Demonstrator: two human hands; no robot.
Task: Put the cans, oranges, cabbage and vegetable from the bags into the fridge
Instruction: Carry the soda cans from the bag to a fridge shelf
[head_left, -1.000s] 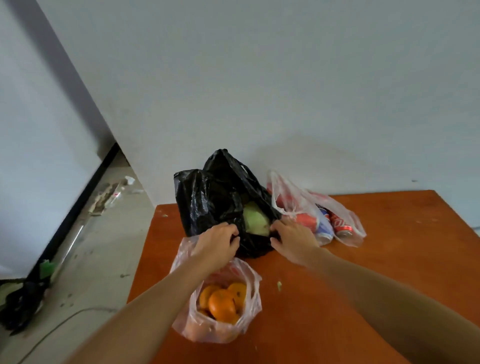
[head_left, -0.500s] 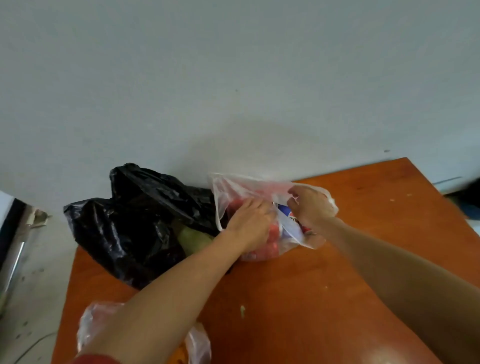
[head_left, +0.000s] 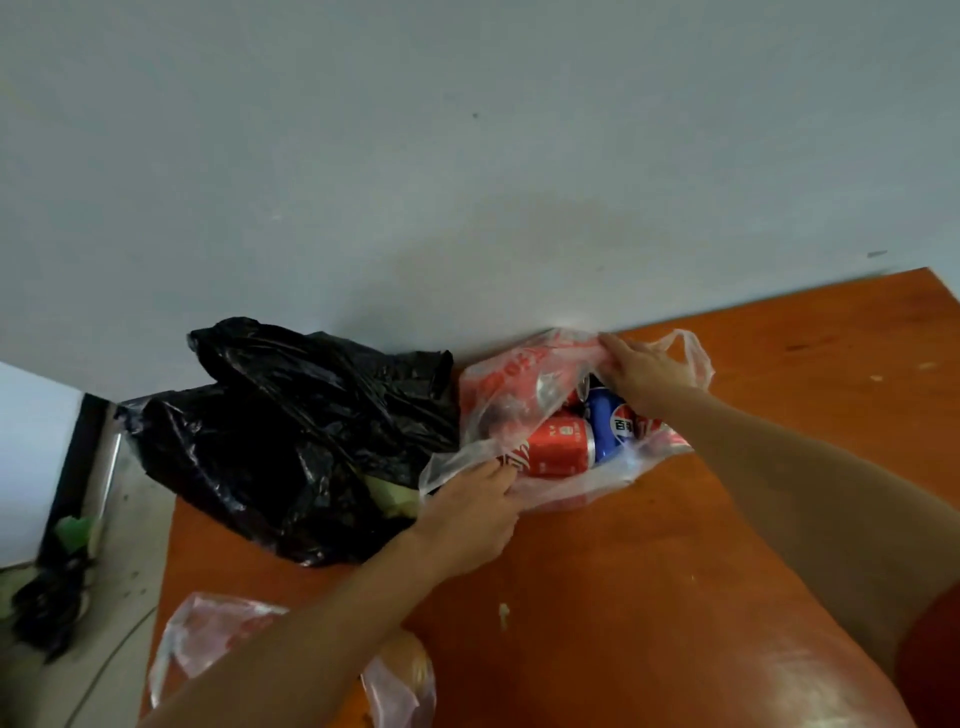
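Observation:
A clear plastic bag with red print (head_left: 511, 382) lies on the orange table (head_left: 649, 571) by the wall. Inside it I see a red can (head_left: 558, 449) and a blue can (head_left: 610, 423). My left hand (head_left: 470, 512) pinches the bag's near edge. My right hand (head_left: 641, 371) grips the far edge, and the mouth is spread wide. A black bag (head_left: 291, 431) sits to the left, with a pale green cabbage (head_left: 389, 496) showing at its opening. A clear bag of oranges (head_left: 400, 675) lies at the front, mostly hidden by my left arm.
A grey wall rises right behind the bags. Left of the table is a concrete floor (head_left: 124, 561) with a white panel (head_left: 31, 457), a dark strip and some black debris (head_left: 49, 603). Small crumbs lie on the tabletop.
Both hands left the black bag and took hold of the can bag. They have since pulled its edges apart, so the cans show. The view has shifted right.

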